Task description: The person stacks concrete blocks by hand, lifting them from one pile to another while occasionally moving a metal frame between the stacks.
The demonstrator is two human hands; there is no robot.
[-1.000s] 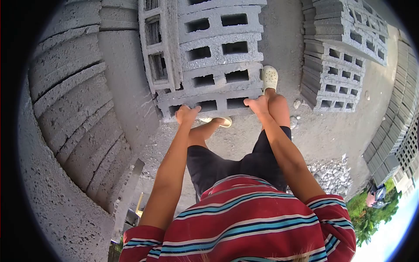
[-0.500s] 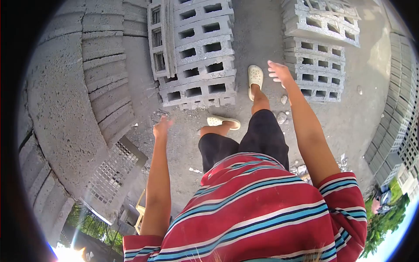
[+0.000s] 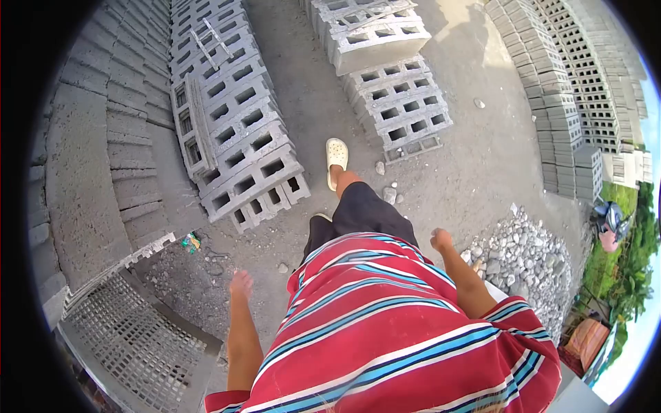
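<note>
My left hand [image 3: 241,283] hangs low on the left over gravelly ground, slightly blurred, its fingers loosely apart and nothing in it. Beside my striped red shirt [image 3: 385,303], my right hand [image 3: 441,239] is held out near a heap of grey stones [image 3: 520,258]; its fingers look bent and are too small to make out, and no object shows in it. Neither hand touches a block. Ahead of my left hand runs a long row of hollow concrete blocks [image 3: 237,124]. A shorter block stack [image 3: 399,100] stands ahead of my right hand.
A pale clog [image 3: 337,155] is on my forward foot, between the two block rows. A perforated grey panel [image 3: 131,337] lies at lower left, below stacked blocks [image 3: 82,172]. More block stacks [image 3: 558,117] line the right. Loose stones [image 3: 390,195] lie near my leg.
The view has turned and moved forward; the block rows now slant and the stone heap shows more fully. My right hand has swung back towards my body. My feet have changed position.
</note>
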